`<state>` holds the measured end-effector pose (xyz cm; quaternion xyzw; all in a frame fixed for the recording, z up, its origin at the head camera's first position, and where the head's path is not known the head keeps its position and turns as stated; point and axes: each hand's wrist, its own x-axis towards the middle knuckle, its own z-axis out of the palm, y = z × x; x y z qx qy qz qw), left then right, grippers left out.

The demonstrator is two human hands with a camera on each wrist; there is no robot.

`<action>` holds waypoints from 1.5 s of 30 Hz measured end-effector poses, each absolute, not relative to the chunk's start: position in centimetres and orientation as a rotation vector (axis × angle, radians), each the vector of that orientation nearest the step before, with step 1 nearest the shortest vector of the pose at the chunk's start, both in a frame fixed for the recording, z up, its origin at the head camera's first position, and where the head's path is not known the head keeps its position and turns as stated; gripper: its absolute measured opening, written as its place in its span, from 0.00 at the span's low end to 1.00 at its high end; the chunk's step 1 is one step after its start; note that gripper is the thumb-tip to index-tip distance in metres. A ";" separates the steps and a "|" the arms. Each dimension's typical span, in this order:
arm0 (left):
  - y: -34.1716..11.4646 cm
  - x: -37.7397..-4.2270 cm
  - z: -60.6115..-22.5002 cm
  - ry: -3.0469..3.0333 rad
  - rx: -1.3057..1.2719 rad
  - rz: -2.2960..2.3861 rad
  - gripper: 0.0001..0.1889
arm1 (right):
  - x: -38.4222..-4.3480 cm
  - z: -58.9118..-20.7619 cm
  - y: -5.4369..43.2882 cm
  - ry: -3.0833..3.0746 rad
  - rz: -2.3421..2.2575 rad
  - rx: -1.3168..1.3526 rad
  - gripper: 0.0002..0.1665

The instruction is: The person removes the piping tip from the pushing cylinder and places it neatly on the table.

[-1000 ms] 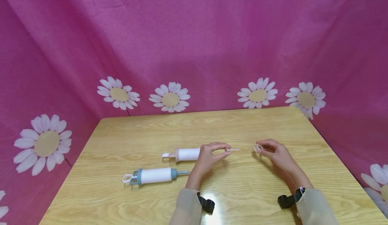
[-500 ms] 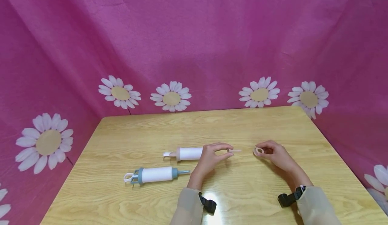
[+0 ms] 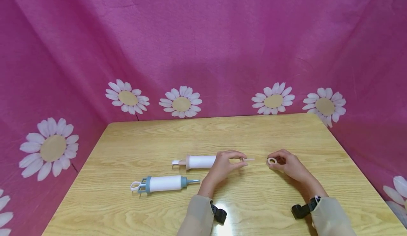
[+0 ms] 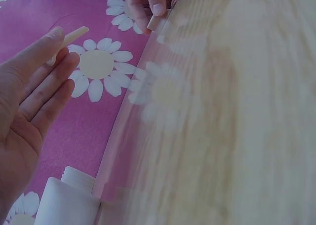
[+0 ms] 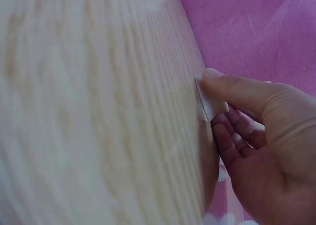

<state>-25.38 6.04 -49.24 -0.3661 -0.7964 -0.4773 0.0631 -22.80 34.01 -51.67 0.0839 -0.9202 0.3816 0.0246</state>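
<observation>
My left hand pinches a slender cream nozzle between thumb and fingertips, its thin tip pointing right in the head view. Behind that hand lies a large syringe with a white barrel and beige fittings, its right end hidden by the hand. In the left wrist view the barrel's threaded neck shows bare, apart from the nozzle. To the right, thumb and fingers of my right hand pinch a small beige ring at the tabletop. The ring's opening faces up in the head view.
A second syringe, white with blue-green fittings and a looped plunger handle, lies nearer the front left, its tip close to my left forearm. The wooden table ends at a pink curtain printed with daisies.
The ring in my right hand has come down a little and turned flatter, so its hole now shows. My left hand keeps its pinch on the nozzle, almost in place.
</observation>
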 end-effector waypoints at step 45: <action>8.5 -26.6 -49.9 -2.843 -0.988 -1.153 0.07 | -22.6 -51.8 34.1 -2.832 1.241 0.225 0.17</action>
